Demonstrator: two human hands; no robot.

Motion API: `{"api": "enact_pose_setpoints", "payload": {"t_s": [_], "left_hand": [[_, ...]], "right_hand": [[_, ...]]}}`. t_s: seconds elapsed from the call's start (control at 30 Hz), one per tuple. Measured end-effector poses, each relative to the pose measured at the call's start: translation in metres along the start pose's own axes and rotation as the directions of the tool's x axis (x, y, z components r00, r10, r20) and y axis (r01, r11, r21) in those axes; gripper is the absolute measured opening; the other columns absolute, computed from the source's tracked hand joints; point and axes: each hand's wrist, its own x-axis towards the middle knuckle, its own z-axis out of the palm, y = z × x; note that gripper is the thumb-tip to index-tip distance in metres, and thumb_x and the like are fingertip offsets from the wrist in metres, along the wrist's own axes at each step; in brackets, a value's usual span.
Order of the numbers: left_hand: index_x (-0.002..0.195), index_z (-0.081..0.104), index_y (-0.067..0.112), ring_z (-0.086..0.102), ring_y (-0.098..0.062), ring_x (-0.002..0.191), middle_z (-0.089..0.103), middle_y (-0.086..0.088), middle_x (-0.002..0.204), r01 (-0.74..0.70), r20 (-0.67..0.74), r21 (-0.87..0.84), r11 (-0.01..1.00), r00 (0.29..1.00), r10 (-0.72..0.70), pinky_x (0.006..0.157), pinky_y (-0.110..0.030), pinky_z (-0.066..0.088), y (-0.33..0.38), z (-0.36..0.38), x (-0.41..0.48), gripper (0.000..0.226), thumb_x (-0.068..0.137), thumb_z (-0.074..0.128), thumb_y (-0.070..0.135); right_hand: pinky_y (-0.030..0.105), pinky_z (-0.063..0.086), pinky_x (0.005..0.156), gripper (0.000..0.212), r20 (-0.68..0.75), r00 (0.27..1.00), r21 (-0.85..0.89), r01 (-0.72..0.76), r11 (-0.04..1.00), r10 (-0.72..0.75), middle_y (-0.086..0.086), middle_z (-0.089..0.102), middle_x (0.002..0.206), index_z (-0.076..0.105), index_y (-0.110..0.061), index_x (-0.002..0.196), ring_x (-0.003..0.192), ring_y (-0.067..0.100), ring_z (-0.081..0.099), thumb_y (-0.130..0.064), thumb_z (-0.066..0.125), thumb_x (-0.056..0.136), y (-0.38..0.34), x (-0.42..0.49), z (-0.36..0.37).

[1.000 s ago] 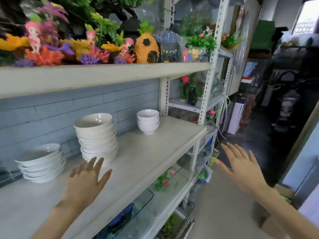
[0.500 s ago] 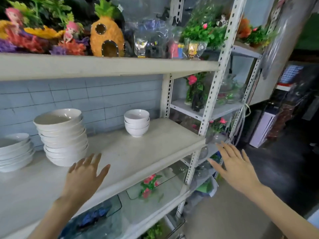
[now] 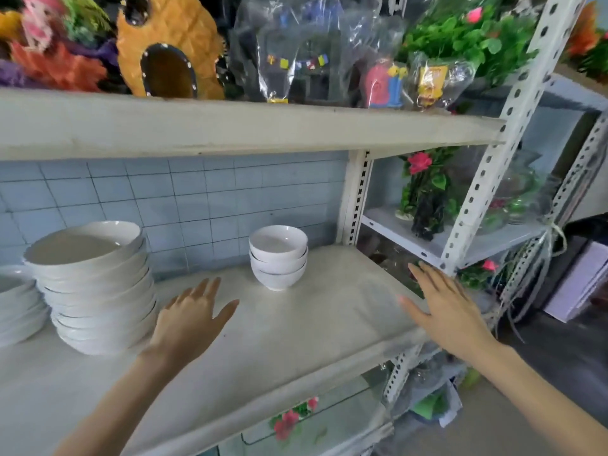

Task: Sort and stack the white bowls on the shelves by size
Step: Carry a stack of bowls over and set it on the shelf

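Left hand: the left hand (image 3: 194,317) is seen at lower centre of the frame, palm down, fingers straight and spread; nothing is held. It is poised over the middle shelf (image 3: 296,343), just beside the tall bowl stack.
Right hand: the right hand (image 3: 444,307) is seen at centre right, fingers straight and slightly apart, with nothing held. It lies over the shelf's right front corner, near the perforated post (image 3: 493,166). Contact with the shelf cannot be told.
Tall bowl stack: several wide white bowls (image 3: 95,287) are nested upright at centre left, on the middle shelf.
Small bowl stack: three small white bowls (image 3: 278,258) are nested at frame centre, towards the back of the same shelf, well apart from the tall stack.
Shallow bowl stack: shallow white bowls (image 3: 16,307) are cut off by the left edge, just beside the tall stack.
Backdrop: a pale blue tiled wall (image 3: 197,199) is seen behind the bowls.
Upper shelf: the upper shelf (image 3: 230,126) carries a pineapple ornament (image 3: 167,44) at upper left and bagged figurines (image 3: 385,80) at upper centre.
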Motion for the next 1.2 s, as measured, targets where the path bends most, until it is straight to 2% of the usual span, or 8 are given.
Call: {"api": "enact_pose_setpoints", "payload": {"t_s": [0.07, 0.27, 0.47, 0.57, 0.7, 0.83, 1.03, 1.2], "left_hand": [[0.148, 0.027, 0.017, 0.045, -0.022, 0.131, 0.036, 0.0, 0.151, 0.021, 0.045, -0.003, 1.0, 0.999, -0.021, 0.102, -0.035, 0.039, 0.006, 0.006, 0.016, 0.066, 0.095, 0.032, 0.057], [0.152, 0.01, 0.011, 0.037, -0.023, 0.137, 0.028, -0.005, 0.155, 0.084, 0.167, 0.014, 0.996, 0.982, -0.085, 0.107, -0.036, 0.033, 0.017, 0.025, 0.061, 0.087, 0.09, 0.034, 0.067], [0.15, -0.017, 0.018, 0.053, -0.027, 0.119, 0.047, -0.01, 0.142, 0.111, 0.22, -0.043, 0.993, 0.97, -0.099, 0.098, -0.038, 0.041, 0.027, 0.042, 0.091, 0.11, 0.079, 0.045, 0.074], [0.147, -0.024, 0.023, 0.044, -0.028, 0.132, 0.028, -0.006, 0.156, 0.146, 0.265, -0.155, 0.977, 0.959, -0.101, 0.102, -0.041, 0.038, 0.029, 0.052, 0.102, 0.118, 0.075, 0.056, 0.072], [0.147, -0.018, 0.034, 0.035, -0.024, 0.138, 0.031, 0.008, 0.153, 0.209, 0.274, -0.391, 0.896, 0.956, -0.104, 0.103, -0.038, 0.036, 0.038, 0.065, 0.112, 0.123, 0.07, 0.074, 0.058], [0.149, -0.009, 0.035, 0.041, -0.011, 0.127, 0.041, 0.022, 0.131, 0.254, 0.245, -0.573, 0.779, 0.96, -0.133, 0.093, -0.021, 0.035, 0.043, 0.074, 0.116, 0.124, 0.067, 0.084, 0.042], [0.146, 0.008, 0.038, 0.053, -0.005, 0.116, 0.053, 0.03, 0.115, 0.293, 0.21, -0.684, 0.668, 0.956, -0.204, 0.099, -0.021, 0.042, 0.047, 0.08, 0.117, 0.121, 0.06, 0.091, 0.018], [0.127, 0.014, 0.063, 0.056, -0.003, 0.113, 0.059, 0.027, 0.115, 0.299, 0.161, -0.719, 0.627, 0.95, -0.268, 0.101, -0.028, 0.046, 0.053, 0.086, 0.107, 0.118, 0.052, 0.093, 0.016]], "right_hand": [[0.038, 0.014, 0.117, 0.076, 0.007, 0.999, 0.036, 0.037, 0.999, -0.037, -0.003, 0.011, 0.158, 0.01, -0.023, 0.15, 0.145, 0.016, 0.011, -0.066, 0.018, 0.088, -0.004, 0.027, 0.008], [0.036, 0.022, 0.113, 0.082, 0.026, 0.982, 0.174, 0.181, 0.968, -0.189, 0.0, 0.019, 0.157, 0.013, -0.019, 0.15, 0.142, 0.017, 0.021, -0.068, 0.028, 0.086, -0.03, 0.096, 0.04], [0.034, 0.024, 0.113, 0.098, 0.115, 0.907, 0.357, 0.342, 0.869, -0.405, -0.004, 0.012, 0.158, -0.005, -0.028, 0.15, 0.143, 0.014, 0.017, -0.074, 0.043, 0.078, -0.058, 0.151, 0.064], [0.035, 0.028, 0.11, 0.108, 0.178, 0.834, 0.44, 0.408, 0.8, -0.523, -0.009, 0.003, 0.159, -0.019, -0.037, 0.145, 0.143, 0.013, 0.017, -0.071, 0.055, 0.075, -0.07, 0.172, 0.072], [0.038, 0.034, 0.11, 0.114, 0.183, 0.745, 0.718, 0.344, 0.605, -0.642, -0.024, 0.02, 0.152, -0.016, -0.057, 0.137, 0.138, 0.005, 0.029, -0.061, 0.073, 0.066, -0.082, 0.195, 0.085], [0.012, 0.035, 0.103, 0.115, 0.152, 0.692, 0.854, 0.267, 0.447, -0.705, -0.033, 0.039, 0.133, -0.008, -0.055, 0.136, 0.124, -0.014, 0.039, -0.041, 0.082, 0.066, -0.091, 0.208, 0.101], [0.027, 0.044, 0.1, 0.126, 0.057, 0.694, 0.906, 0.266, 0.329, -0.718, -0.046, 0.038, 0.127, -0.005, -0.045, 0.144, 0.12, -0.009, 0.046, -0.03, 0.088, 0.06, -0.093, 0.218, 0.116], [0.033, 0.044, 0.102, 0.128, 0.024, 0.677, 0.931, 0.252, 0.263, -0.735, -0.045, 0.036, 0.13, -0.003, -0.048, 0.143, 0.123, -0.004, 0.047, -0.029, 0.09, 0.057, -0.089, 0.215, 0.115]]}}
